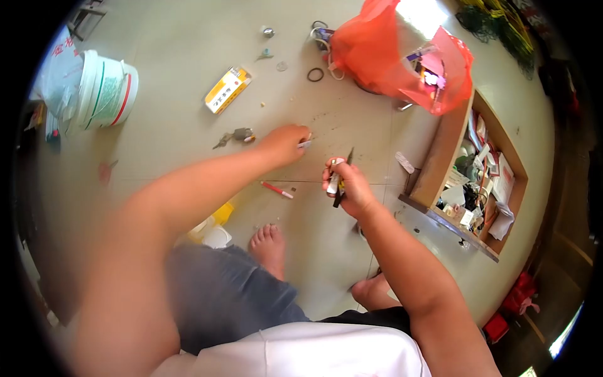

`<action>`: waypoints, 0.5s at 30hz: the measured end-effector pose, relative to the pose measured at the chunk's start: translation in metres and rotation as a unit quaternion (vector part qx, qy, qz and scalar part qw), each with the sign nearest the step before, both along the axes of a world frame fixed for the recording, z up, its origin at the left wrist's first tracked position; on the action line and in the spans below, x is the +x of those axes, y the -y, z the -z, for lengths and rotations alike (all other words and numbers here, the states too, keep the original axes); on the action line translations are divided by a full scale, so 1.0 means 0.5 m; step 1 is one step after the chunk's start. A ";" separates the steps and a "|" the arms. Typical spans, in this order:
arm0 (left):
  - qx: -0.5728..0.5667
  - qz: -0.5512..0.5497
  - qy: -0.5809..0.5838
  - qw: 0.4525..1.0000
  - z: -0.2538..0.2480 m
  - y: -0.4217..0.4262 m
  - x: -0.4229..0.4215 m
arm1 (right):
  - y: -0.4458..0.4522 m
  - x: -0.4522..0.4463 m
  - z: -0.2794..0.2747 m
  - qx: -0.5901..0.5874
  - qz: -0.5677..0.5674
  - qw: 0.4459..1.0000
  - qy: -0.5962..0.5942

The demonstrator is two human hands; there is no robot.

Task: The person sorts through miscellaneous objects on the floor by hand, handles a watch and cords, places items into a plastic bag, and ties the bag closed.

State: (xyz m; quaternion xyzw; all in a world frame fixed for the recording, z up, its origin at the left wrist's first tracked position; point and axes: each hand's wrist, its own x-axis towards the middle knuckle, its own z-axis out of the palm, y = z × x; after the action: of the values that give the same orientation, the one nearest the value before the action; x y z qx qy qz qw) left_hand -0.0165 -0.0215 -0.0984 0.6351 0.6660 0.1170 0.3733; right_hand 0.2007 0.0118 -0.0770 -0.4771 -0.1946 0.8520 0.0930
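Note:
My left hand [286, 144] is low over the tiled floor, its fingers closed on a small pale piece [304, 144] whose kind I cannot make out. To its right, my right hand [352, 186] is wrapped round a slim dark tool with a pointed tip [350, 154] and a whitish, silvery item [333, 183]. What that item is stays unclear. Dark crumbs [320, 119] lie scattered on the floor just beyond both hands. Left of my left hand are some keys with a dark fob [241, 134]. A red pen with a white end [277, 190] lies below it.
A yellow and white box [227, 90] lies further out, with a white bucket [94, 91] to the left. At the back right sits a red plastic bag [370, 47]. A wooden drawer [433, 163] full of odds and ends stands on the right. My bare foot [267, 248] is near.

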 end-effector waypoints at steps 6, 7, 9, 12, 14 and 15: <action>0.037 -0.146 0.149 0.977 -0.112 -0.025 0.070 | -0.004 -0.063 -0.054 -0.012 0.160 0.987 -0.030; 0.079 -0.129 0.152 0.977 -0.134 -0.036 0.080 | -0.011 -0.075 -0.067 -0.008 0.159 0.987 -0.032; 0.145 -0.099 0.110 0.978 -0.169 -0.071 0.081 | -0.037 -0.099 -0.092 -0.013 0.324 0.943 -0.079; 0.338 -0.016 0.059 0.939 -0.223 -0.167 0.077 | -0.135 -0.096 -0.160 0.027 0.337 0.932 -0.131; 0.360 0.007 0.052 0.931 -0.264 -0.235 0.092 | -0.213 -0.086 -0.243 0.050 0.332 0.930 -0.148; 0.397 -0.015 0.096 0.913 -0.281 -0.268 0.107 | -0.273 -0.055 -0.223 0.036 0.303 0.922 -0.237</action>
State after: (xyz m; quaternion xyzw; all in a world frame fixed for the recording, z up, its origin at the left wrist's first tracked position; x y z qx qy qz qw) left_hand 0.0371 0.1123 0.0420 0.7067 0.5348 0.4380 0.1506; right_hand 0.1731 0.1482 0.0342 -0.2933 -0.0433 0.8637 0.4076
